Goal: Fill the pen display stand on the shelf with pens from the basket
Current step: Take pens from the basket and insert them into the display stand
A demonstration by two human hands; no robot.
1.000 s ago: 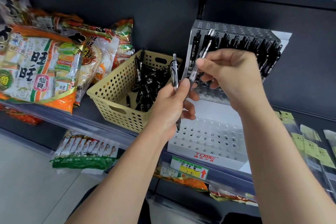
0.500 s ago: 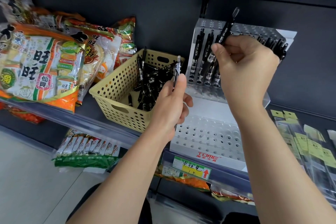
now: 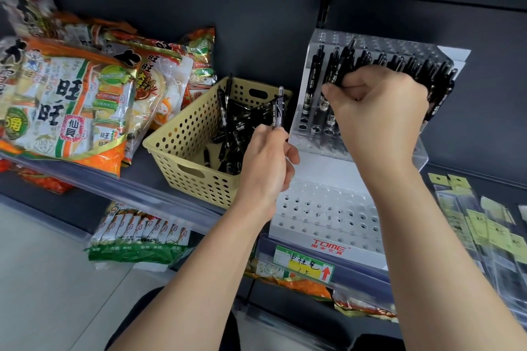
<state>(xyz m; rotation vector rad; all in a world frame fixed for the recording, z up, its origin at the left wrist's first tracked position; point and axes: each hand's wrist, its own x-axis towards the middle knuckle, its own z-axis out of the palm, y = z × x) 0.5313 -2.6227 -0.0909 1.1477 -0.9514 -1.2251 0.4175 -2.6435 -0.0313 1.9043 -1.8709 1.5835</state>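
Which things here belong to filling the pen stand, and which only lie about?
Job: stand, basket, loose pens, left hand holding spare pen, right hand pinching top-row pen.
Lying about: snack bags, price label, sachets below, flat packets.

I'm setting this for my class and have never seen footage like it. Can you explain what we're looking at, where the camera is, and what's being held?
There is no machine here: these are a person's two bare hands, filmed by one wide-angle camera worn on the head, looking down. On the shelf are a yellow perforated basket of black pens, a white tiered pen display stand, and snack bags. The left hand holds one pen upright in its grip. The right hand pinches a second pen among those in the stand's upper tier.
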